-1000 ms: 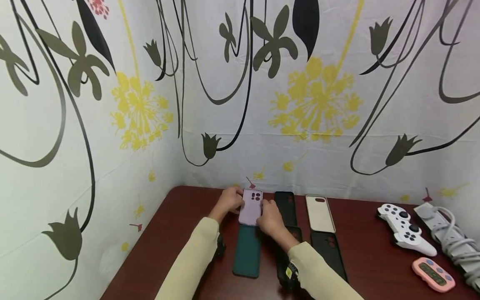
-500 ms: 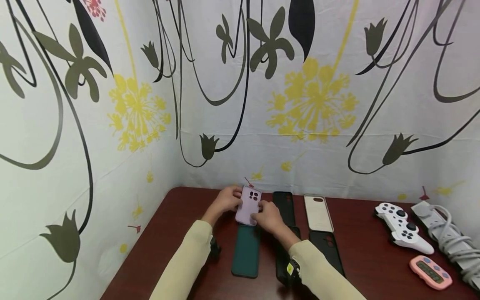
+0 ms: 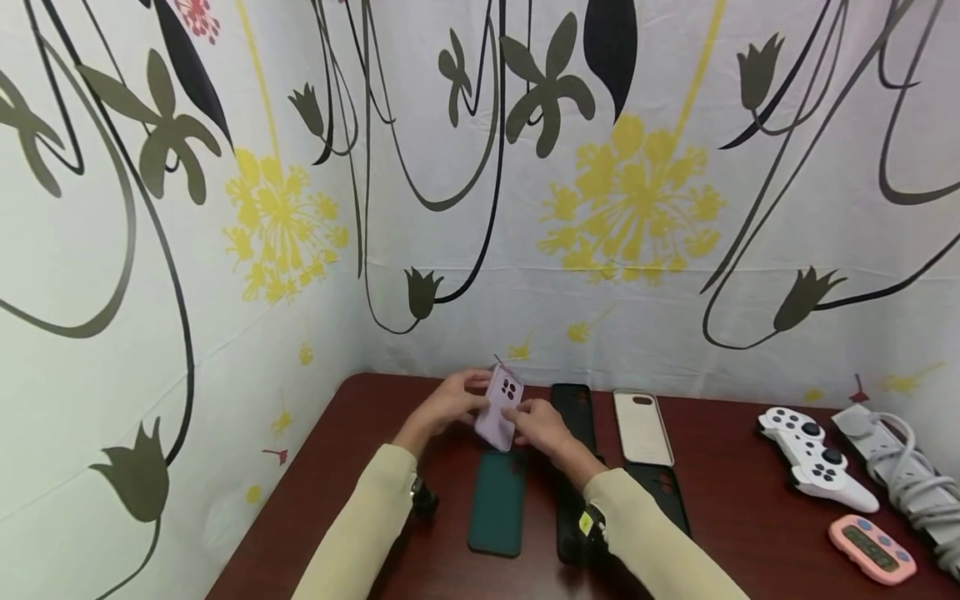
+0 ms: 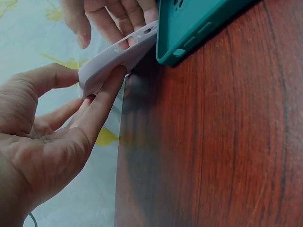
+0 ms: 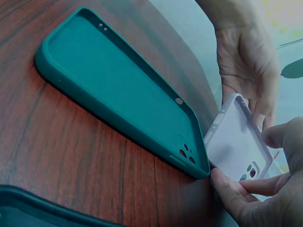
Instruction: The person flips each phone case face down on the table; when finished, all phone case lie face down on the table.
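- At the far end of the desk (image 3: 720,450), a lilac phone case (image 3: 497,421) is being held tilted, just beyond a teal phone case (image 3: 497,504).
- Its left side is being pinched by the fingers of the left hand (image 3: 452,400).
- Its right side is being pinched by the fingers of the right hand (image 3: 542,423).
- Farther right, a cream phone case (image 3: 643,429), a white game controller (image 3: 813,458) and a pink digital timer (image 3: 872,550) are being supported.
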The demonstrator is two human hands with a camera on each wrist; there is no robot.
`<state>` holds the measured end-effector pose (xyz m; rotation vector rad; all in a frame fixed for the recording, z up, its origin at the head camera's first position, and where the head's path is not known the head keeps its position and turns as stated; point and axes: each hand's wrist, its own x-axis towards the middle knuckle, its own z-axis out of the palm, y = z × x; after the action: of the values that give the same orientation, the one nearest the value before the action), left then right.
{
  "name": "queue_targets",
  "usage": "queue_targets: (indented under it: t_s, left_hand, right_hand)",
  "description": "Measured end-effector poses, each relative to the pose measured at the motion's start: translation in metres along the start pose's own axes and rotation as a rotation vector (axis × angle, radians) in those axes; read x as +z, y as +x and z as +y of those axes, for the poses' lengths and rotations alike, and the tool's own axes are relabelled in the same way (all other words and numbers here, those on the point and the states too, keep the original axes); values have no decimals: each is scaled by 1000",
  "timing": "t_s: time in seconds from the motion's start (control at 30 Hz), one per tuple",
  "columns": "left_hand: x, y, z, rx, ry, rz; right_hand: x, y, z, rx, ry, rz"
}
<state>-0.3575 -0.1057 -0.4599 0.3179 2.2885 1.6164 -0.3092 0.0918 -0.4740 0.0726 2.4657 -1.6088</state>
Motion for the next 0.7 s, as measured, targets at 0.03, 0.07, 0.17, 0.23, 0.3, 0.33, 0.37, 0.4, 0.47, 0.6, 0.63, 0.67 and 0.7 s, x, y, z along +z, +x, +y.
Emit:
queue_targets:
  t_s: [0.03, 0.07, 0.17, 0.23, 0.3, 0.33, 0.37, 0.4, 0.47, 0.6, 0.63, 0.67, 0.7]
  left_hand:
    - [0, 0, 1, -3, -9, -8]
    - [0, -1, 2, -6, -20, -17]
    - [1, -3, 4, -6, -53, -42]
    - [2, -3, 6, 0, -69, -58]
    - [3, -4, 7, 8, -73, -70]
    - [3, -4, 8, 11, -74, -76]
    - [4, -5, 9, 15, -71, -80]
    - [5, -4, 9, 21, -70, -85]
    - [6, -5, 9, 27, -74, -92]
    - [9, -3, 9, 34, -92, -107]
    - [10, -3, 9, 34, -95, -110]
    - [10, -2, 8, 34, -98, -114]
    - [11, -2, 7, 34, -103, -116]
  right_hand:
    - [0, 1, 0, 1, 10, -7]
    - [-1, 2, 0, 2, 24, -14]
    - [-2, 4, 1, 19, 74, -29]
    - [-3, 5, 1, 25, 98, -42]
    - [-6, 6, 1, 35, 112, -55]
    - [-7, 6, 1, 41, 124, -64]
    - [-8, 7, 0, 42, 127, -74]
    - [-9, 7, 0, 45, 131, -84]
    - [-10, 7, -1, 49, 137, -101]
    - [-13, 9, -4, 76, 147, -107]
    - [-14, 9, -4, 80, 144, -109]
    - [-15, 10, -5, 86, 145, -108]
    - [-15, 10, -5, 93, 146, -107]
